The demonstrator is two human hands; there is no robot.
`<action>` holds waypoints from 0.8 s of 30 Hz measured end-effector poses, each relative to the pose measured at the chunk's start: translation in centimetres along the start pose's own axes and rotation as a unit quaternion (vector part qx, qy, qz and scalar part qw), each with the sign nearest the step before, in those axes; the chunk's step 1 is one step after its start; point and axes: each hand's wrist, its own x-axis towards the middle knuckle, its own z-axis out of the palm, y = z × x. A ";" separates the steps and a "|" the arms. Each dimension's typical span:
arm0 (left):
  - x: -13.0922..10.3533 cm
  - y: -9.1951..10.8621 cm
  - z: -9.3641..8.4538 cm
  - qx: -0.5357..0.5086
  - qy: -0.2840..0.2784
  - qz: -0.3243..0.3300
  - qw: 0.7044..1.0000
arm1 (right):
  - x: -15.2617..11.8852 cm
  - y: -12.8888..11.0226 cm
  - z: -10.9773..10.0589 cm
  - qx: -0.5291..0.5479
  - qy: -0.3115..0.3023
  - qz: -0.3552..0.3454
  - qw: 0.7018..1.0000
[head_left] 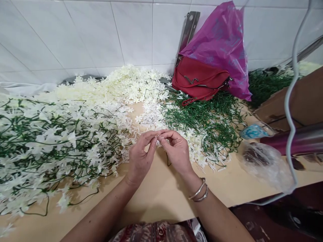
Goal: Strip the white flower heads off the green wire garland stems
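Over the middle of the table, my left hand (142,151) and my right hand (176,148) meet at their fingertips. Both are closed in a pinch on a small white flower piece (158,136), mostly covered by the fingers. A thin green stem (168,160) shows just below my right hand; whether it is held, I cannot tell. Left of my hands lies a big heap of white artificial flowers on green stems (58,141). Behind them are loose cream petals (126,82) and thin white stamens (151,119). Bare green stems (212,121) are piled to the right.
A red handbag (199,77) and a purple plastic bag (222,43) rest against the tiled wall. At the right are a clear plastic bag (270,164) with dark contents, a blue-and-white packet (253,131), a cardboard box (295,97) and a hanging grey cable (289,101).
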 end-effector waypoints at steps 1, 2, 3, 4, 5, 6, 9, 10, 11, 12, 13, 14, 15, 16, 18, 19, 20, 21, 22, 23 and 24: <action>-0.1 -0.1 0.0 -0.001 -0.002 -0.002 1.000 | 0.0 0.1 0.0 0.008 -0.002 0.006 1.000; -0.2 -0.2 0.0 -0.002 -0.004 -0.003 1.000 | 0.0 0.2 0.0 0.013 -0.002 0.009 1.000; -0.3 -0.3 0.0 -0.004 -0.006 -0.002 1.000 | 0.0 0.3 -0.1 0.014 -0.001 0.009 1.000; -0.4 -0.3 0.0 -0.009 -0.005 -0.003 1.000 | 0.0 0.4 -0.1 0.011 0.001 0.005 1.000; -0.5 -0.3 0.1 -0.020 -0.002 -0.008 1.000 | 0.0 0.5 -0.1 0.007 0.004 -0.002 1.000; -0.6 -0.4 0.2 -0.034 0.005 -0.019 0.999 | -0.1 0.6 -0.1 0.000 0.006 -0.011 1.000; -0.8 -0.5 0.5 -0.065 0.030 -0.074 0.995 | -0.2 0.6 -0.2 -0.020 0.009 -0.037 0.999; -0.8 -0.6 0.5 -0.071 0.029 -0.095 0.993 | -0.2 0.7 -0.3 -0.023 0.010 -0.042 0.999; -0.9 -0.7 0.6 -0.078 0.022 -0.112 0.990 | -0.2 0.7 -0.3 -0.026 0.011 -0.044 0.999; -0.9 -0.8 0.6 -0.087 0.011 -0.127 0.988 | -0.2 0.7 -0.3 -0.029 0.015 -0.043 0.999; -0.9 -0.9 0.6 -0.097 0.000 -0.138 0.986 | -0.2 0.7 -0.4 -0.035 0.019 -0.039 0.998; -1.0 -1.0 0.5 -0.106 -0.008 -0.145 0.984 | -0.2 0.7 -0.4 -0.044 0.023 -0.033 0.998; -1.0 -1.2 0.5 -0.110 -0.010 -0.150 0.982 | -0.2 0.7 -0.4 -0.053 0.026 -0.027 0.998; -1.1 -1.3 0.4 -0.109 -0.009 -0.153 0.982 | -0.2 0.7 -0.4 -0.062 0.027 -0.023 0.997; -1.3 -1.5 0.4 -0.101 -0.009 -0.155 0.983 | -0.2 0.8 -0.5 -0.074 0.025 -0.021 0.997; -1.3 -1.6 0.3 -0.099 -0.011 -0.156 0.983 | -0.2 0.8 -0.5 -0.078 0.023 -0.022 0.996; -1.3 -1.7 0.4 -0.101 -0.014 -0.159 0.982 | -0.2 0.9 -0.5 -0.079 0.023 -0.022 0.996; -1.3 -1.7 0.4 -0.106 -0.017 -0.163 0.981 | -0.2 0.9 -0.6 -0.078 0.024 -0.022 0.996; -1.3 -1.7 0.4 -0.115 -0.018 -0.169 0.979 | -0.2 0.9 -0.6 -0.076 0.026 -0.023 0.996; -1.2 -1.6 0.5 -0.129 -0.017 -0.178 0.975 | -0.1 0.9 -0.7 -0.073 0.032 -0.025 0.997; -1.1 -1.5 0.5 -0.144 -0.013 -0.188 0.972 | 0.0 0.9 -0.7 -0.068 0.039 -0.029 0.997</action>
